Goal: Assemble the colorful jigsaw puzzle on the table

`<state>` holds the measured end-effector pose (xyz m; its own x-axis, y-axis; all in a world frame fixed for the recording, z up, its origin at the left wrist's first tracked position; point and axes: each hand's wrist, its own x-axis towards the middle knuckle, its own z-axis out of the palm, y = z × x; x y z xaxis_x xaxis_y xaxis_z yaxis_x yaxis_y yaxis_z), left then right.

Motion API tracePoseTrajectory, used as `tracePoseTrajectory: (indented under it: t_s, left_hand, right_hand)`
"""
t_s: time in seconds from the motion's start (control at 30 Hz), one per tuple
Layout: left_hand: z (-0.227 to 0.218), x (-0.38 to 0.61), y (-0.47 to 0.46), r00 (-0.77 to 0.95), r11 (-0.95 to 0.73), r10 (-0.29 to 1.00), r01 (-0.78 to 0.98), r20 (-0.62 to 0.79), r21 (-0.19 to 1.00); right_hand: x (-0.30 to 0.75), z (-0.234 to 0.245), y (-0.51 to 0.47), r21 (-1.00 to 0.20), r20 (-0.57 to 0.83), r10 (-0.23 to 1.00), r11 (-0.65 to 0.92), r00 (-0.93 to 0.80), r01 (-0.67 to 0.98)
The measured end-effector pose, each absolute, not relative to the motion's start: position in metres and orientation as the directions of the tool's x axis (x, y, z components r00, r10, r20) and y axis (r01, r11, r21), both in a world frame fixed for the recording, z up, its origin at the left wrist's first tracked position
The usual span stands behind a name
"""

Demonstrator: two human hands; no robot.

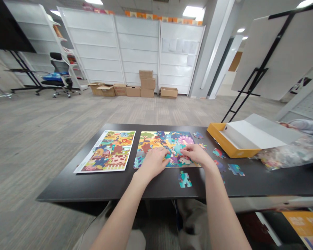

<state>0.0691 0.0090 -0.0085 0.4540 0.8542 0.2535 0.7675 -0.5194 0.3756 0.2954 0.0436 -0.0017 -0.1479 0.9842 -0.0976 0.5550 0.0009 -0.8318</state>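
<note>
A colourful animal jigsaw puzzle, partly put together, lies on the black table before me. My left hand rests over its lower middle, fingers curled, with a teal puzzle piece between thumb and fingertips. From the right, my right hand reaches onto the puzzle, its fingertips pinched at a light-teal piece; whether that piece is lifted or lies flat I cannot tell. Below the puzzle's front edge lies a loose teal piece. More loose pieces, among them a blue one and a red one, are scattered to the right.
A printed picture sheet lies left of the puzzle on the black table. At the right stand an open yellow box and a clear plastic bag. Another person's sleeve shows at the far right. Cardboard boxes line the shelves behind.
</note>
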Motion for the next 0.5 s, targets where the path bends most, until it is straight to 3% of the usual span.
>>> tracePoseTrajectory:
  t_s: [0.27, 0.5]
  left_hand:
    - [-0.016, 0.083, 0.005, 0.535, -0.606, 0.794, 0.735, 0.288, 0.304]
    - [-0.02, 0.087, 0.004, 0.581, -0.634, 0.772, 0.737, 0.26, 0.235]
  right_hand:
    - [0.3, -0.014, 0.05, -0.699, -0.058, 0.994, 0.024, -0.09, 0.714]
    - [0.301, -0.013, 0.046, -0.673, -0.067, 0.997, -0.017, -0.038, 0.739]
